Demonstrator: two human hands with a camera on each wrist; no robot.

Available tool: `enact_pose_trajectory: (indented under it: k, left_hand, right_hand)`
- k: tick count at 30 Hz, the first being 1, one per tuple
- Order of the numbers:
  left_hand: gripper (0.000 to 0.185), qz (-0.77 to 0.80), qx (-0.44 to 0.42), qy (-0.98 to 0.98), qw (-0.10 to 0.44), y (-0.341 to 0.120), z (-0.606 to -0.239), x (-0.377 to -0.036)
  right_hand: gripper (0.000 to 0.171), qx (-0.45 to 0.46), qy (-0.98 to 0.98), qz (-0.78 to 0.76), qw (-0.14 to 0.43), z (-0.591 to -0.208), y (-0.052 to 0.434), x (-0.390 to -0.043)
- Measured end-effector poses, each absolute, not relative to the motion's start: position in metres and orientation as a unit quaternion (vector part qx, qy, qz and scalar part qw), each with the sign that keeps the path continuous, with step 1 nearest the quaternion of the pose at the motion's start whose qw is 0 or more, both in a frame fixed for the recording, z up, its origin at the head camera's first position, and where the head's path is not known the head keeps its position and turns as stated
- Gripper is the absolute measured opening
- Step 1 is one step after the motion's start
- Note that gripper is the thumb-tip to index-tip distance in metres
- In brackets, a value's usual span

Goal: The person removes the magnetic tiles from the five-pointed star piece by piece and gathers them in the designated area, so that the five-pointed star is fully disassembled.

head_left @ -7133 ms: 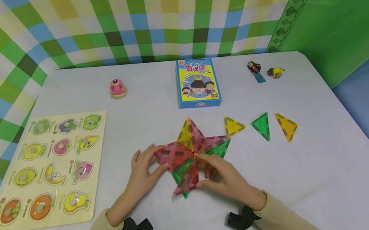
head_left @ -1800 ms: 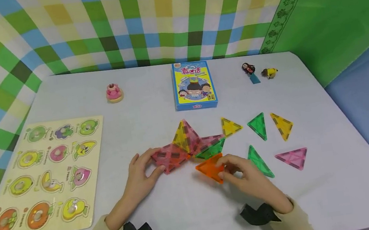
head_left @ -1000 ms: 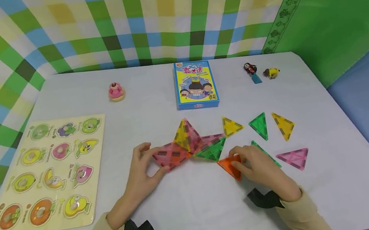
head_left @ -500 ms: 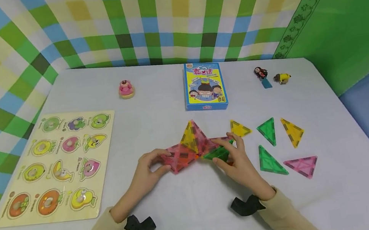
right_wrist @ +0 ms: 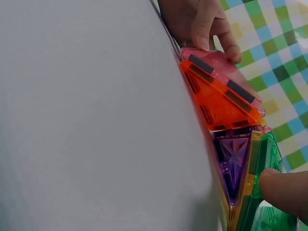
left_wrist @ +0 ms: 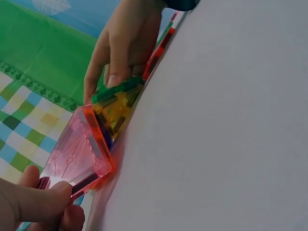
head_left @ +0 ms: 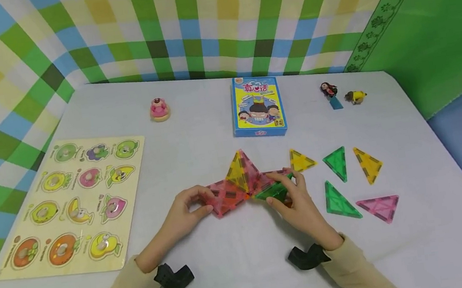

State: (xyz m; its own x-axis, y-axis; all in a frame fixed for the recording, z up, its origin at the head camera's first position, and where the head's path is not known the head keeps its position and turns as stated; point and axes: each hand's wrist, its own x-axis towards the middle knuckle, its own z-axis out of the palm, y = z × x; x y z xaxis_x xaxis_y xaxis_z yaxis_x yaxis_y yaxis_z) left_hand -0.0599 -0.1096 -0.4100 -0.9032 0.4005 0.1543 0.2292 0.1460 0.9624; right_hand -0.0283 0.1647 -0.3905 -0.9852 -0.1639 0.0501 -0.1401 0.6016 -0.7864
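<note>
A cluster of see-through magnetic triangle tiles (head_left: 241, 174) lies mid-table, with a yellow and pink pair raised in a peak. My left hand (head_left: 206, 200) pinches the pink tile (head_left: 225, 197) at the cluster's left end; in the left wrist view its fingers (left_wrist: 36, 202) hold that pink tile (left_wrist: 77, 159) at its corner. My right hand (head_left: 277, 188) grips the green tile (head_left: 272, 191) at the right end, and a bit of orange tile (head_left: 288, 200) shows under it. The right wrist view shows a fingertip (right_wrist: 284, 190) on the green tile (right_wrist: 267, 216), beside a purple tile (right_wrist: 233, 159) and an orange tile (right_wrist: 216, 96).
Loose tiles lie to the right: yellow (head_left: 301, 160), green (head_left: 336, 163), yellow (head_left: 367, 164), green (head_left: 338, 194), pink (head_left: 379, 206). A blue card box (head_left: 258, 107) sits behind the cluster. A fruit puzzle board (head_left: 69, 204) lies left, a pink toy (head_left: 159, 109) and two figurines (head_left: 330, 91) at the back.
Over the last second my right hand came back left from the loose tiles, with the orange tile, to the cluster's green tile. Earlier, a green and a pink tile left the star.
</note>
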Motion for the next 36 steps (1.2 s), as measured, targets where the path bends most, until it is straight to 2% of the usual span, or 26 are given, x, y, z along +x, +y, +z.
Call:
enact_pose_trajectory:
  k: [8, 14, 21, 30, 33, 36]
  left_hand:
    - [0.027, 0.655, 0.176, 0.727, 0.106, -0.1116, -0.4093, -0.0589]
    - [0.033, 0.729, 0.152, 0.648, 0.157, -0.1090, -0.4085, -0.0552]
    - [0.045, 0.740, 0.171, 0.624, 0.187, -0.1105, -0.4079, -0.0573]
    - [0.032, 0.761, 0.188, 0.558, 0.272, -0.1117, -0.4044, -0.0548]
    - [0.029, 0.770, 0.177, 0.548, 0.275, -0.1112, -0.4028, -0.0532]
    - [0.029, 0.789, 0.144, 0.540, 0.254, -0.1113, -0.4015, -0.0535]
  right_hand:
    - [0.051, -0.089, 0.899, -0.429, 0.011, -0.3923, 0.1655, -0.0275]
    - [0.052, -0.085, 0.895, -0.438, 0.018, -0.3941, 0.1663, -0.0278]
    - [0.053, -0.086, 0.896, -0.435, 0.014, -0.3943, 0.1670, -0.0278]
    - [0.052, -0.085, 0.898, -0.432, 0.019, -0.3936, 0.1672, -0.0284]
    - [0.052, -0.085, 0.897, -0.432, 0.021, -0.3941, 0.1677, -0.0288]
    - [0.052, -0.087, 0.897, -0.433, 0.019, -0.3945, 0.1683, -0.0292]
